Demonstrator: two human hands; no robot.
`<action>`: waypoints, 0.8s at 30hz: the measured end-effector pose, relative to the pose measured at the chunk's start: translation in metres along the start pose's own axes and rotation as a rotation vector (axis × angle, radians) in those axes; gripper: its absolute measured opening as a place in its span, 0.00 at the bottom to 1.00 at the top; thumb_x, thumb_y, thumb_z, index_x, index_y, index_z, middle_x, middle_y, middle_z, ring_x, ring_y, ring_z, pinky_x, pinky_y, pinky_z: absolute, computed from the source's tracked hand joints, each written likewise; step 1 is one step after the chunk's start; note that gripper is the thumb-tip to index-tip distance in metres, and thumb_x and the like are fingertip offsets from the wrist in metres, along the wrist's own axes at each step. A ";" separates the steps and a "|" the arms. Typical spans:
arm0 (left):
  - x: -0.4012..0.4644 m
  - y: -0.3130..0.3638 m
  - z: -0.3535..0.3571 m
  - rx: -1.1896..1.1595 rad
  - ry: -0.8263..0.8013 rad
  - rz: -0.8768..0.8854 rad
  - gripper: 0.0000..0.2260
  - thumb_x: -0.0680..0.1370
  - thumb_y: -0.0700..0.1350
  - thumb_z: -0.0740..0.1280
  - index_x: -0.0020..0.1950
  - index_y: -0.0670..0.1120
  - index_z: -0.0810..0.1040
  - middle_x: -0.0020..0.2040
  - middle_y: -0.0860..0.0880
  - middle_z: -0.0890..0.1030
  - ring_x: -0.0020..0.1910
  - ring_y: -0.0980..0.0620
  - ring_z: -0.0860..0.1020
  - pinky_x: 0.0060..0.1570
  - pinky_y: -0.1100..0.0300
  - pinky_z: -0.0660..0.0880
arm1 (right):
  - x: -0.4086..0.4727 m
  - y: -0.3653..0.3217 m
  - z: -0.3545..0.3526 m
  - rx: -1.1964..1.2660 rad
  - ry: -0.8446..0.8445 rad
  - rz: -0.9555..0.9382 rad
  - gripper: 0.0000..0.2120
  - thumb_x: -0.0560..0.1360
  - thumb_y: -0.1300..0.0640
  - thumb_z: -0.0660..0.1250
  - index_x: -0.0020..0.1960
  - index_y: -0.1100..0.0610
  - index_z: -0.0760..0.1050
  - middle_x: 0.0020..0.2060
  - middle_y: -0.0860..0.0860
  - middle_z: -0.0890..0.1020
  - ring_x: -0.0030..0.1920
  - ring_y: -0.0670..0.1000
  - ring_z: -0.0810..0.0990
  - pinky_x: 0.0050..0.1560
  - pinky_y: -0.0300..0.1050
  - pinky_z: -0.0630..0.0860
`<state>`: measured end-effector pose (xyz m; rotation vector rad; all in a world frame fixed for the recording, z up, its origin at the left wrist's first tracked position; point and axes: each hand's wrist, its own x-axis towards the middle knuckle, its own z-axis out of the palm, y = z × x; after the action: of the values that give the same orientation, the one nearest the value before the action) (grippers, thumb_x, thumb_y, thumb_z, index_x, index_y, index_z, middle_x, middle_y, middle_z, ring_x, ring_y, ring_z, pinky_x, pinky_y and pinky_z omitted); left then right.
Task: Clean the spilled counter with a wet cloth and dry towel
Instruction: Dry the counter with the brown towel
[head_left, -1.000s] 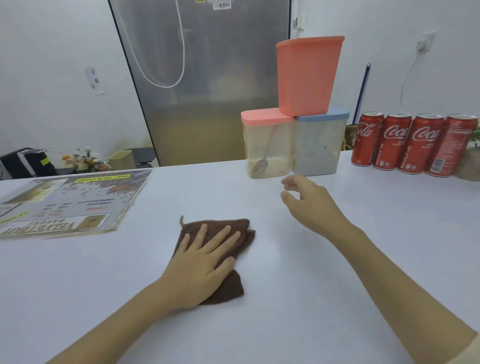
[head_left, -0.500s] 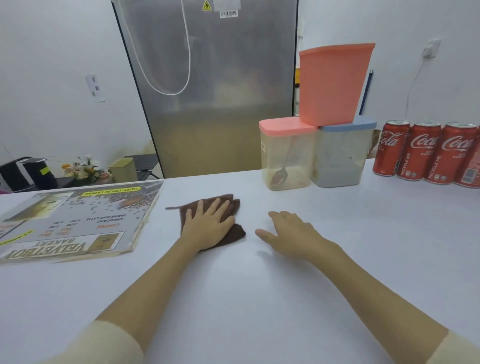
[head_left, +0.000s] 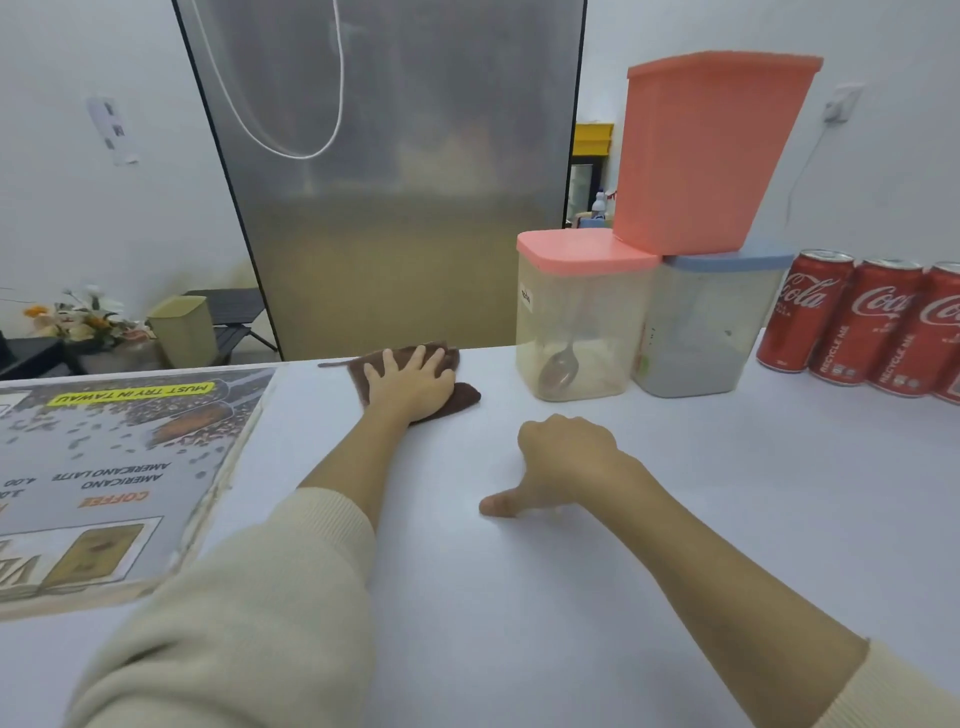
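At 9 o'clock a menu (head_left: 119, 467) lies flat on the counter (head_left: 519, 623), its right edge near the left forearm. Further along, toward 11 o'clock, the cloth (head_left: 457, 397) sits at the far edge of the counter, a dark brown folded square, bunched a little on its right side. The left hand (head_left: 410, 384) lies flat on top of it, fingers straight and spread, palm pressing down; it pins the cloth rather than gripping it.

The cloth looks soft, limp and light, with a nap that should drag on the smooth white top and not skid. Judged from that, a flat palm over the middle is the right hold for wiping: pressure spreads through the folds and the loose corners trail behind. To lift it, pinching the bunched right fold would work, though it will sag and unfold. If it is wet, expect it to cling and leave a film. I cannot tell from here whether it is damp.

At 12 o'clock the right hand (head_left: 566, 462) rests on the bare counter, well apart from the cloth, fingers curled under, thumb stuck out toward 9 o'clock, holding nothing.

At 1 o'clock stand 2 clear tubs (head_left: 582, 322), the left with a spoon (head_left: 560, 366) inside, and a pink bin (head_left: 711, 150) stacked above. At 2 o'clock, 3 red cans (head_left: 883, 322) line the back.

No spill is visible, and no dry towel.
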<state>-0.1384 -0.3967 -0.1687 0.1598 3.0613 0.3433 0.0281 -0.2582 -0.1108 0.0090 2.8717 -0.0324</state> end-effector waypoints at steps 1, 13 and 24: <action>0.005 0.005 0.000 -0.006 -0.018 -0.005 0.25 0.80 0.55 0.44 0.77 0.59 0.47 0.78 0.56 0.46 0.76 0.38 0.41 0.71 0.37 0.37 | 0.001 0.000 0.000 0.005 0.004 -0.004 0.29 0.67 0.32 0.68 0.48 0.56 0.63 0.38 0.49 0.67 0.48 0.54 0.71 0.49 0.47 0.73; -0.016 -0.011 -0.002 0.182 -0.153 0.437 0.19 0.82 0.58 0.45 0.74 0.65 0.53 0.77 0.62 0.42 0.76 0.40 0.39 0.71 0.38 0.40 | 0.006 -0.002 -0.009 -0.032 -0.053 0.023 0.33 0.64 0.32 0.70 0.49 0.56 0.62 0.43 0.51 0.67 0.55 0.57 0.72 0.62 0.60 0.72; -0.028 -0.011 0.002 0.057 -0.041 0.140 0.23 0.81 0.56 0.45 0.76 0.62 0.46 0.78 0.56 0.45 0.76 0.39 0.42 0.73 0.40 0.41 | -0.008 0.003 0.008 0.034 -0.025 0.096 0.35 0.70 0.31 0.63 0.64 0.57 0.66 0.61 0.53 0.73 0.63 0.57 0.70 0.64 0.61 0.69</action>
<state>-0.1119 -0.4096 -0.1715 0.3807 3.0278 0.2557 0.0384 -0.2557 -0.1160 0.1525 2.8418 -0.0623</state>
